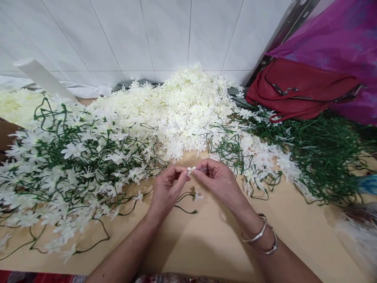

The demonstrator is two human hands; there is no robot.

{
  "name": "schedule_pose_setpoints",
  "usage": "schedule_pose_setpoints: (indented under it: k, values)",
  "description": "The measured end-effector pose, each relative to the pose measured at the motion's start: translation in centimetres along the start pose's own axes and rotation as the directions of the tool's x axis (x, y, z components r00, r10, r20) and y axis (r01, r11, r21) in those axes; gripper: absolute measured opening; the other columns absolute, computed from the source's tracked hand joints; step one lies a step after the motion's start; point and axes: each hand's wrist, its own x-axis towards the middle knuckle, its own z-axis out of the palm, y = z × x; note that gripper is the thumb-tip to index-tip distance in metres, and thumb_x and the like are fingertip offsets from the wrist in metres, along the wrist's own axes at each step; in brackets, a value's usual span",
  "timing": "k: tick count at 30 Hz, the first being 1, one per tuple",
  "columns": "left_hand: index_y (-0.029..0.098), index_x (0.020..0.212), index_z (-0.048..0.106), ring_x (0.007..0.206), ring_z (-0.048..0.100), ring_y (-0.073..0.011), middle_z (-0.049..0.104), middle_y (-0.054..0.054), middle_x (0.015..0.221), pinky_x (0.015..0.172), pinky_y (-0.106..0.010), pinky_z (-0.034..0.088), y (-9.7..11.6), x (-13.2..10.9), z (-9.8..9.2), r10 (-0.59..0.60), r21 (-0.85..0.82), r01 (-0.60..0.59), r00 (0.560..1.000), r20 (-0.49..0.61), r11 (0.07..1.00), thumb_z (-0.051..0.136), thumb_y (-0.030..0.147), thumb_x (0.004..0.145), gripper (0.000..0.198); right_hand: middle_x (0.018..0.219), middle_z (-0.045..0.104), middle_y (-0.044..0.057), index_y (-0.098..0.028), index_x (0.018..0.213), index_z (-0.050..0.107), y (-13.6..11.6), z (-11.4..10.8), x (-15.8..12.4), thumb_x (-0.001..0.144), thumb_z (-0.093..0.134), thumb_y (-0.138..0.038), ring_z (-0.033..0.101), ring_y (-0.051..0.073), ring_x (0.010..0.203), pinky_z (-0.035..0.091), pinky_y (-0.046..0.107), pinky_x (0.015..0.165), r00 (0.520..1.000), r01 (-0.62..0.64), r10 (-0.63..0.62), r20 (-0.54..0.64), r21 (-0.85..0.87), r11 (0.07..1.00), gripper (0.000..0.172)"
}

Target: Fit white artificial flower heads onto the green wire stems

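A small white artificial flower (191, 169) is pinched between my two hands above the middle of the table. My left hand (168, 188) has thumb and forefinger closed at the flower's left edge. On the other side, my right hand (219, 181) grips the flower with thumb and fingertips, and thin pale strands, perhaps stamens, show between its fingers. Just below them on the table lies a green stem (186, 211) with a white stamen tuft (198, 195) close by. The fingertips partly cover the flower.
Stemmed white flowers (73, 151) are heaped at left, loose white petals (188, 102) against the tiled wall (165, 35). Green stems (326, 157) are piled at right below a red handbag (300, 86). A white roll (47, 80) leans at back left; a clear plastic bag (357, 236) lies at right.
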Motion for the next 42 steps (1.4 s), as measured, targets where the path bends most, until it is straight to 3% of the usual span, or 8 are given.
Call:
schedule_pose_setpoints:
  k: [11, 16, 19, 22, 26, 29, 36, 42]
  values:
    - [0.016, 0.076, 0.072, 0.07, 0.065, -0.0122, 0.072, -0.001, 0.073, 0.069, -0.021, 0.051, 0.3, 0.7, 0.4, -0.075, -0.28, 0.049, 0.994, -0.084, 0.959, 0.079, 0.026, 0.079, 0.012, 0.07, 0.062, -0.001, -0.019, 0.081, 0.068, 0.1, 0.5, 0.3, 0.081, 0.073, -0.04, 0.049, 0.013, 0.062, 0.038, 0.028, 0.058, 0.997, -0.06, 0.058, 0.059, 0.039, 0.997, 0.022]
    - [0.016, 0.094, 0.076, 0.068, 0.067, -0.0119, 0.073, 0.0, 0.075, 0.067, -0.021, 0.052, 0.4, 0.6, 0.3, -0.093, -0.234, 0.093, 0.996, 0.007, 0.968, 0.078, 0.03, 0.084, 0.017, 0.067, 0.061, -0.001, -0.019, 0.078, 0.066, 0.3, 0.8, 0.5, 0.079, 0.073, -0.04, 0.049, 0.012, 0.06, 0.037, 0.026, 0.057, 0.993, -0.105, 0.101, 0.057, 0.077, 0.991, 0.023]
    - [0.016, 0.091, 0.076, 0.066, 0.067, -0.0119, 0.072, -0.001, 0.071, 0.066, -0.021, 0.051, 0.2, 0.4, 0.2, -0.082, -0.179, 0.085, 0.996, 0.021, 0.98, 0.076, 0.035, 0.087, 0.019, 0.065, 0.061, -0.002, -0.019, 0.077, 0.068, 0.2, 0.6, 0.4, 0.079, 0.075, -0.038, 0.049, 0.012, 0.058, 0.037, 0.026, 0.056, 0.995, -0.091, 0.088, 0.047, 0.059, 0.994, 0.021]
    - [0.016, 0.088, 0.076, 0.066, 0.069, -0.0129, 0.074, -0.002, 0.069, 0.063, -0.02, 0.05, -0.1, 0.4, 0.4, -0.108, -0.199, 0.098, 0.993, -0.038, 0.975, 0.077, 0.038, 0.086, 0.022, 0.066, 0.064, -0.001, -0.019, 0.084, 0.073, 0.1, 0.2, 0.3, 0.082, 0.076, -0.039, 0.055, 0.013, 0.06, 0.042, 0.026, 0.057, 0.999, -0.032, 0.031, 0.013, 0.082, 0.996, 0.02]
    - [0.016, 0.09, 0.078, 0.066, 0.071, -0.0145, 0.076, -0.003, 0.072, 0.061, -0.021, 0.051, -0.2, 0.6, 0.8, -0.147, -0.249, 0.1, 0.973, -0.177, 0.963, 0.082, 0.037, 0.081, 0.024, 0.081, 0.076, 0.002, -0.022, 0.1, 0.078, -0.1, -0.1, -0.2, 0.089, 0.073, -0.036, 0.069, 0.018, 0.077, 0.053, 0.03, 0.072, 0.996, 0.073, -0.067, -0.053, 0.135, 0.988, 0.018]
    - [0.017, 0.09, 0.077, 0.067, 0.07, -0.0133, 0.076, -0.001, 0.073, 0.066, -0.022, 0.054, -0.2, 0.6, 1.0, -0.137, -0.276, 0.071, 0.964, -0.227, 0.958, 0.083, 0.034, 0.08, 0.021, 0.084, 0.077, 0.002, -0.025, 0.1, 0.078, -0.4, 0.4, -0.7, 0.089, 0.075, -0.034, 0.07, 0.018, 0.078, 0.054, 0.03, 0.074, 0.994, 0.102, -0.095, -0.059, 0.118, 0.988, 0.014]
    - [0.019, 0.094, 0.08, 0.071, 0.073, -0.0133, 0.079, -0.002, 0.078, 0.064, -0.02, 0.053, -0.3, 0.2, 1.0, -0.096, -0.273, 0.055, 0.985, -0.14, 0.96, 0.079, 0.032, 0.086, 0.015, 0.083, 0.073, 0.002, -0.023, 0.085, 0.077, -0.3, 1.7, -0.9, 0.091, 0.069, -0.023, 0.066, 0.019, 0.079, 0.05, 0.031, 0.074, 0.969, 0.208, -0.218, -0.117, -0.092, 0.974, 0.01]
    - [0.02, 0.094, 0.082, 0.072, 0.073, -0.0137, 0.079, -0.002, 0.078, 0.064, -0.02, 0.053, 0.0, 0.0, 0.8, -0.093, -0.23, 0.067, 0.991, -0.101, 0.971, 0.078, 0.033, 0.087, 0.016, 0.077, 0.071, 0.0, -0.022, 0.08, 0.073, 0.1, 1.7, -0.7, 0.086, 0.069, -0.019, 0.06, 0.016, 0.07, 0.047, 0.028, 0.066, 0.961, 0.174, -0.195, -0.195, -0.123, 0.977, 0.009]
